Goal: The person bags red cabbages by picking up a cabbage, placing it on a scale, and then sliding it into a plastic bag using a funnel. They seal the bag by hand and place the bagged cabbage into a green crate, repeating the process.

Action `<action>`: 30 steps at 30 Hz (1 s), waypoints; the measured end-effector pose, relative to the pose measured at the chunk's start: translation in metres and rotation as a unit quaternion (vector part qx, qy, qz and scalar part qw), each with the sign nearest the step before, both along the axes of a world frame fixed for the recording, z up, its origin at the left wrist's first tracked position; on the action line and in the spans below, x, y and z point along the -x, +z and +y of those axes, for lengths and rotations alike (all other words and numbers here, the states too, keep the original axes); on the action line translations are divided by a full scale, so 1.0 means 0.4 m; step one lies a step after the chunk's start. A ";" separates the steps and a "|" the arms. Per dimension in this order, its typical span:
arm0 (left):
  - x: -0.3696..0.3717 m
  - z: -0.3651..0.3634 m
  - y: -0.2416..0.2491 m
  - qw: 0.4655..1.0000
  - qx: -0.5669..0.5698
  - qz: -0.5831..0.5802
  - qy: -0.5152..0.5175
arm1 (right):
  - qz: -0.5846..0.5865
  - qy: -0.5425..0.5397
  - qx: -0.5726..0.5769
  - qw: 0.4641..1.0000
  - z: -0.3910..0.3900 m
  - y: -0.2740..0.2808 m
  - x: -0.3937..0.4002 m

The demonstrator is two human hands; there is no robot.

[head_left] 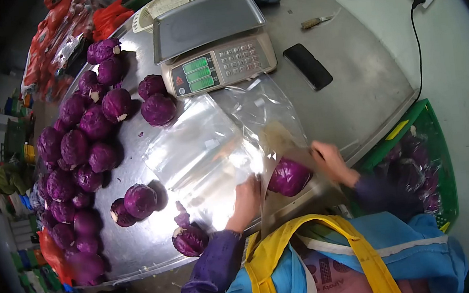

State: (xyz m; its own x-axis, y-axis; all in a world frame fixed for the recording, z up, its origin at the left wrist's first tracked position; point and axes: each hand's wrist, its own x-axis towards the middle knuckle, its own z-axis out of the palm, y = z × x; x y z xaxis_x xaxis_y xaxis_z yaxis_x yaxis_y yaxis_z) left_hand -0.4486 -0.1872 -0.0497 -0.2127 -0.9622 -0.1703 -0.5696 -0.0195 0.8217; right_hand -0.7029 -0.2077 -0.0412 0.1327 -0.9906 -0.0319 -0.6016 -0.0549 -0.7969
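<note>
A clear plastic bag (267, 108) lies spread on the metal table, with one purple cabbage (290, 176) inside it near the table's front edge. My left hand (247, 199) is closed on the bag's edge, left of the cabbage. To the right of the cabbage, my right hand (330, 161) is closed with its fingers bent at the bag's other edge. A stack of flat clear bags (203, 144) rests on the table to the left of the bagged cabbage. Another cabbage (190, 240) sits by the front edge, beyond my left forearm.
Many cabbages (95, 122) are heaped along the table's left side. A scale (217, 62) stands at the back, with a phone (308, 66) and a small knife (317, 21) to its right. A green crate (442, 164) holding bagged cabbages is at the right.
</note>
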 end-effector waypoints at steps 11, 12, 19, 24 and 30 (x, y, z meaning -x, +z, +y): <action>-0.025 0.122 0.030 0.994 -0.053 0.012 -0.090 | -0.114 -0.002 -0.101 0.988 0.189 0.069 0.031; -0.023 0.088 0.030 0.994 -0.044 0.042 -0.090 | -0.140 -0.003 -0.125 0.982 0.159 0.092 0.024; 0.031 -0.132 0.376 0.886 -0.119 0.448 -0.003 | -0.410 -0.227 -0.156 0.870 0.009 0.330 0.056; 0.100 -0.174 0.372 0.875 -0.170 0.453 0.023 | -0.342 -0.113 0.031 0.932 -0.031 0.435 0.086; 0.170 -0.184 0.319 0.857 -0.198 0.476 -0.005 | 0.131 0.030 0.334 0.933 -0.023 0.451 0.041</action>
State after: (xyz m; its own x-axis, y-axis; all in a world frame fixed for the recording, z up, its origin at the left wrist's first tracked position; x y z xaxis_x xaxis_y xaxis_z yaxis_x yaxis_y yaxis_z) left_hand -0.5165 -0.2609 0.0780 -0.4444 -0.8663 -0.2281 0.3525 -0.4032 0.8445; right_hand -0.7194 -0.2167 0.1392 0.2622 -0.7922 0.5511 -0.7507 -0.5262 -0.3993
